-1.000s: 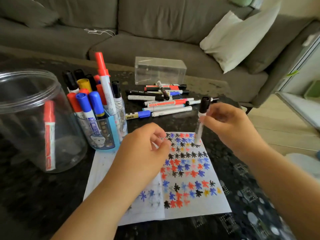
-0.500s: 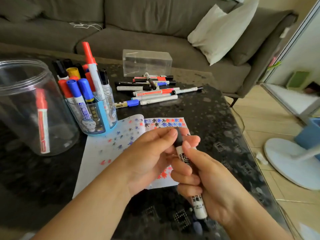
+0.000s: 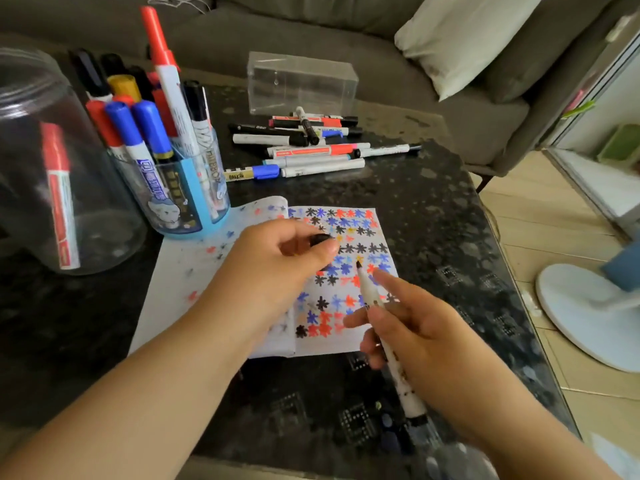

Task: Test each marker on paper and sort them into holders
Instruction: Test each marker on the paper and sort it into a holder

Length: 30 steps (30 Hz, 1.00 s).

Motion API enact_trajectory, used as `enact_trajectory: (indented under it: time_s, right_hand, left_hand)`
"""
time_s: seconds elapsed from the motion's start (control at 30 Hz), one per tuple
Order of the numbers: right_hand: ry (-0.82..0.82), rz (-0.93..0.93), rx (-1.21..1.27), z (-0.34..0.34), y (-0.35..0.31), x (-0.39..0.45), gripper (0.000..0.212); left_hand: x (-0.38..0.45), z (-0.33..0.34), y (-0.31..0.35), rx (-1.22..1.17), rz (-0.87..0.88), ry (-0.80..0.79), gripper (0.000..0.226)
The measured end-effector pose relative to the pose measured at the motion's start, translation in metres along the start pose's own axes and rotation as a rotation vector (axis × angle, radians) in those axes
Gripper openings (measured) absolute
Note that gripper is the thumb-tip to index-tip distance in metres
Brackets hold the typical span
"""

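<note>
Cap [image 3: 319, 240] now pulled off and pinched in left hand [image 3: 277, 268]; uncapped marker [image 3: 384, 337], gripped by right hand [image 3: 412, 337], is poised above paper [image 3: 349, 337], a test mark being required next.

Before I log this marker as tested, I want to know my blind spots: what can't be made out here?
- Head view: whether the marker tip touches the paper; too small.
- Cap: mostly hidden inside left hand.
- Marker's middle: covered by right hand.
- Clear jar: cut off by left edge.
</note>
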State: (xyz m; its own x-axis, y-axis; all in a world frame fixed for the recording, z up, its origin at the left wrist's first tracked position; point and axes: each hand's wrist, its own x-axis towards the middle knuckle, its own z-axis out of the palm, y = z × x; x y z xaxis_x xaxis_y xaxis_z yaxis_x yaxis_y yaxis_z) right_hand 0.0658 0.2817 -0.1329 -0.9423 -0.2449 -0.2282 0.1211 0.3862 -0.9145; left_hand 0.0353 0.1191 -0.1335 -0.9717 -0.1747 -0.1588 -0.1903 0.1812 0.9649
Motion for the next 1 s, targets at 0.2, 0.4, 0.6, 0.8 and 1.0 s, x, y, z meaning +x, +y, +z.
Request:
enact_trajectory:
  time_s: [0.2, 0.4, 0.6, 0.8, 1.0]
  right_hand:
    - [-0.033, 0.070, 0.546, -0.009, 0.009, -0.003, 0.020]
    - [-0.021, -0.003, 0.537, -0.003, 0.027, 0.010, 0.029]
    - [0.089, -0.175, 0.164, 0.000, 0.024, 0.003, 0.025]
    - [0.171, -0.133, 0.014, 0.003, 0.023, 0.005, 0.026]
    - [0.214, -0.148, -0.113, 0.003, 0.031, 0.009, 0.018]
  left_hand:
    - [-0.005, -0.003, 0.000, 0.490, 0.119, -0.067, 0.016]
    - [-0.003, -0.003, -0.004, 0.596, 0.100, -0.125, 0.016]
    - [-0.002, -0.003, -0.006, 0.636, 0.115, -0.166, 0.013]
    - [-0.002, 0.000, -0.011, 0.706, 0.155, -0.184, 0.013]
    - [0.001, 0.002, -0.014, 0.746, 0.173, -0.205, 0.013]
